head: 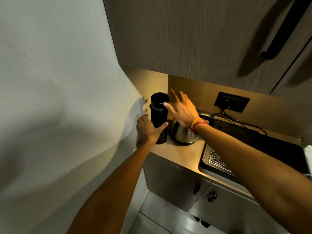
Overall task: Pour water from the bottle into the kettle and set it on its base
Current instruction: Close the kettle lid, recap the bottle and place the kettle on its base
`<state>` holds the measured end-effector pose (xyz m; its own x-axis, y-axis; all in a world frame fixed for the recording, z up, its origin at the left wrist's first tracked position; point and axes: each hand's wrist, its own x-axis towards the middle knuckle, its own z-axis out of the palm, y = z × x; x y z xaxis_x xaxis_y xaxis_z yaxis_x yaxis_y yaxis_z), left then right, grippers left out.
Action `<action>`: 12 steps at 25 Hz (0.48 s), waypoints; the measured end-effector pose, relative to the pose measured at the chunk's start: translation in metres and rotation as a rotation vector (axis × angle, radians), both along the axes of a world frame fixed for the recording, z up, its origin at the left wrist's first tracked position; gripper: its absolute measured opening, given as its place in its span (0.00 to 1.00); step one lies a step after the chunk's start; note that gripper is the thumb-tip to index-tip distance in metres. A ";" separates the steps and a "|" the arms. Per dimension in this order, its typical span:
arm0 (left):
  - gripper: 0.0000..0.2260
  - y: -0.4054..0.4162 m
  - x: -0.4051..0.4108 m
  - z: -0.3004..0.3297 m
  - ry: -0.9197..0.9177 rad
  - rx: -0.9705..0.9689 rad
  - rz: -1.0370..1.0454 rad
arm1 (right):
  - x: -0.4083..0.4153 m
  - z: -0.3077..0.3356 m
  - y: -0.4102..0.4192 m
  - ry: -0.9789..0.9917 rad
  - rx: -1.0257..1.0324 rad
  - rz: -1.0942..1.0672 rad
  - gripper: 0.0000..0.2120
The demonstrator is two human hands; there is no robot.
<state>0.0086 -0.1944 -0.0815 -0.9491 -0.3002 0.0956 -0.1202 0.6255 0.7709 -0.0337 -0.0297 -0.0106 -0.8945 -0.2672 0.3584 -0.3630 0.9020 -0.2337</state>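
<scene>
A tall black bottle point(159, 114) with its black cap on stands upright in the corner of the counter. My left hand point(148, 130) is wrapped around its lower body. My right hand point(181, 108) hovers by the cap with fingers spread, thumb tip touching the cap's side, holding nothing. Right of the bottle a steel kettle point(183, 134) with a black lid and handle sits on the counter, partly hidden behind my right wrist. Its base is hidden under it, so I cannot tell if there is one.
A black sink point(253, 149) with a perforated metal tray point(219, 162) lies right of the kettle. A black wall socket point(231, 101) with cables sits behind. An overhead cabinet point(185, 34) hangs low above; a wall point(59, 81) closes the left side.
</scene>
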 end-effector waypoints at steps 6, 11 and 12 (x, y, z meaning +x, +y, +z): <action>0.11 0.044 0.033 -0.003 0.150 -0.212 -0.571 | 0.006 -0.042 0.110 -0.164 0.094 -0.129 0.38; 0.26 0.107 -0.029 0.046 0.177 -0.330 -0.615 | 0.001 -0.045 0.121 -0.301 0.165 -0.119 0.23; 0.33 0.109 -0.042 0.049 0.101 -0.393 -0.592 | 0.001 -0.043 0.120 -0.302 0.170 -0.125 0.21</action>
